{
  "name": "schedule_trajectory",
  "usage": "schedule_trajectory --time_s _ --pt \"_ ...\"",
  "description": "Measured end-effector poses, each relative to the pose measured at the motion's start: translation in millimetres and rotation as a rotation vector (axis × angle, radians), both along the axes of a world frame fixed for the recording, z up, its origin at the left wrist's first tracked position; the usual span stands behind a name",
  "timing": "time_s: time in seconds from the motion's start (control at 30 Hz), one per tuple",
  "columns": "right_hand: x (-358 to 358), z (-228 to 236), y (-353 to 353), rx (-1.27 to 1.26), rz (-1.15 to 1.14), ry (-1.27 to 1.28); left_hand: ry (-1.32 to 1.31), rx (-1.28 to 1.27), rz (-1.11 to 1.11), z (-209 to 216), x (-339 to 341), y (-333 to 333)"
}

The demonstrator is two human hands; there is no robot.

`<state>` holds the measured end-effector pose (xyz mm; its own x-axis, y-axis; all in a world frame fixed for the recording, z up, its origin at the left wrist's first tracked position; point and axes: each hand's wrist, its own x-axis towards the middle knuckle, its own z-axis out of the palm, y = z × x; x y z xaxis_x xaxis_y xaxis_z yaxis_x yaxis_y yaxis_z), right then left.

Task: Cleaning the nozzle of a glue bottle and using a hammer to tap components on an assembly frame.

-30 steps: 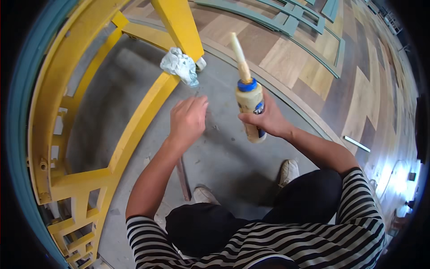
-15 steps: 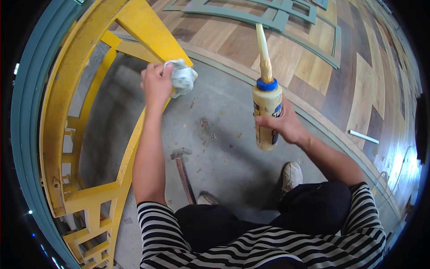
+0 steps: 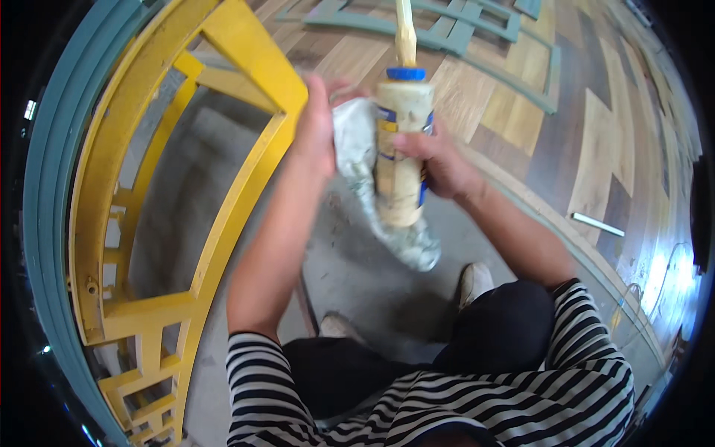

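My right hand (image 3: 447, 160) grips a glue bottle (image 3: 402, 160), a cream-coloured one with a blue cap and a long nozzle that points away from me. A white, stained cloth (image 3: 354, 134) is in my left hand (image 3: 316, 130), just left of the bottle. The cloth's loose end trails down past the bottle's base. Some of the left fingers are hidden behind the cloth, and the hand is slightly blurred. Left of my left forearm stands a yellow metal frame (image 3: 257, 156) with an open, slatted structure.
A hammer (image 3: 304, 298) lies on the grey concrete floor, partly behind my left forearm. Green-grey frames (image 3: 447, 37) rest on the wood-plank floor (image 3: 506, 141) ahead. A short white strip (image 3: 598, 224) lies at the right. Stacked green-grey boards (image 3: 45, 201) line the far left.
My left hand has left the yellow frame and moved right to the bottle, and the bunched cloth now hangs loose. The bottle has shifted left and slightly nearer the far side.
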<state>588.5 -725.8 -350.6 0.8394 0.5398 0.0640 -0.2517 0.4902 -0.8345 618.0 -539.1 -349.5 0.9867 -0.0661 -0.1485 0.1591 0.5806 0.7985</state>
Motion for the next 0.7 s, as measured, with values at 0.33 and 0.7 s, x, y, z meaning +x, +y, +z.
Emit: schedule_trajectory --time_s 0.33,0.7 --pt "-5 -32 4 -0.269 -0.262 -0.091 -0.257 -0.304 0.144 34 -7 -20" --pt "6 -5 -12 -0.372 -0.156 -0.115 -0.201 0.908 -0.374 4 -32 44"
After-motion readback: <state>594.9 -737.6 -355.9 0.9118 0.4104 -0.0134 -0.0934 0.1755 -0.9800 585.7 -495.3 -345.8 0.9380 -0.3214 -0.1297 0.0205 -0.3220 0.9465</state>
